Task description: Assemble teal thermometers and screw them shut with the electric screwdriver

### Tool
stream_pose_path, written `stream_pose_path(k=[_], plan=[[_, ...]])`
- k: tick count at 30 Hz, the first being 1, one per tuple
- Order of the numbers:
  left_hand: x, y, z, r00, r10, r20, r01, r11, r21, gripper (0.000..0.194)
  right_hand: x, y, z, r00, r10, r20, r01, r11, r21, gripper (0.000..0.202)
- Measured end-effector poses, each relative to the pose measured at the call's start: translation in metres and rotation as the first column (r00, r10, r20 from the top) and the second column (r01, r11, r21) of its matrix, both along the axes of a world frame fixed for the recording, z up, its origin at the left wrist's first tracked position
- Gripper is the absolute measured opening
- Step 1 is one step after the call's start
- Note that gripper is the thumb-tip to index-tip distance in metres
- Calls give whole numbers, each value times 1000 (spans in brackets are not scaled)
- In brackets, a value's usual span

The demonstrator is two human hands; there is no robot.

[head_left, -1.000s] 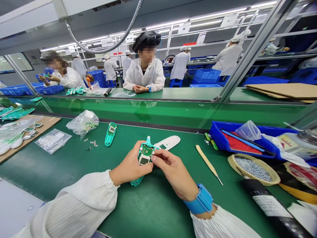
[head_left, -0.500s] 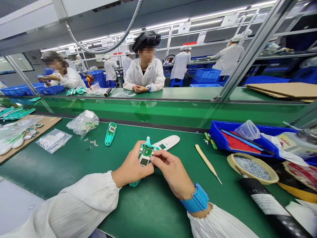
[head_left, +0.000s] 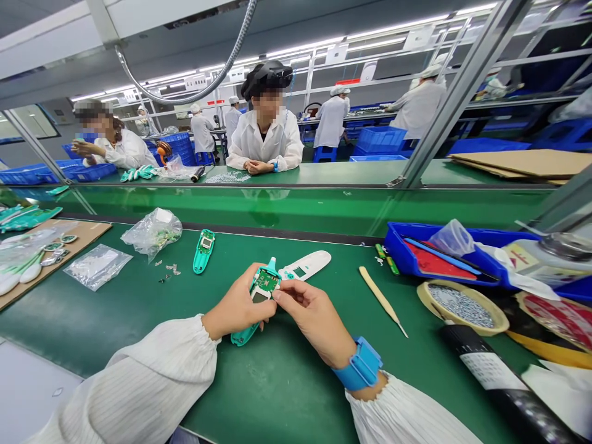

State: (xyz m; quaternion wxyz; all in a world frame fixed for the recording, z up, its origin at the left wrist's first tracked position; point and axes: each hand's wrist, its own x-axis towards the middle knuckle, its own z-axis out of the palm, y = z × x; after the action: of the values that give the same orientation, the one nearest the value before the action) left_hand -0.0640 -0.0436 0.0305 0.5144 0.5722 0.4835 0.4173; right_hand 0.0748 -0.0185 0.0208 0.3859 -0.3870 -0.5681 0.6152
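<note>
Being held at mid-frame, slightly left: teal device with circuit board (head_left: 265,280). It is wrapped by the left hand (head_left: 239,304), fingers closed round its body. Its right edge is met by the right hand (head_left: 319,316), thumb and index nearly together; whether a small part is pinched there cannot be told. At right, a blue tray (head_left: 396,251) is filled with a red piece (head_left: 428,259), a blue stick and a clear cup (head_left: 453,238). Small grey pieces are heaped in the beige dish (head_left: 500,322) below. Green and white bits are bagged in the clear bag (head_left: 155,232), left. Work is laid on a green bench (head_left: 296,385); a white cover (head_left: 316,265) is set behind the hands. White-coated people are seen at the top. Far edge is marked by a dark strip (head_left: 319,236); bench surface is exposed below the hands and rightward to the pale-handled tool (head_left: 379,297).
</note>
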Motion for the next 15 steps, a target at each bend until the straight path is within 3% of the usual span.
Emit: stream_pose_path(k=[8,15], plan=[[-3,0,6,1000,14,-22,-15,999,-51,20,2,-1,5,992,-33,119,16,991,135,23],[-4,-2,3,983,27,-181,-20,999,41,26,3,1,3,980,-78,182,45,983,177,25]])
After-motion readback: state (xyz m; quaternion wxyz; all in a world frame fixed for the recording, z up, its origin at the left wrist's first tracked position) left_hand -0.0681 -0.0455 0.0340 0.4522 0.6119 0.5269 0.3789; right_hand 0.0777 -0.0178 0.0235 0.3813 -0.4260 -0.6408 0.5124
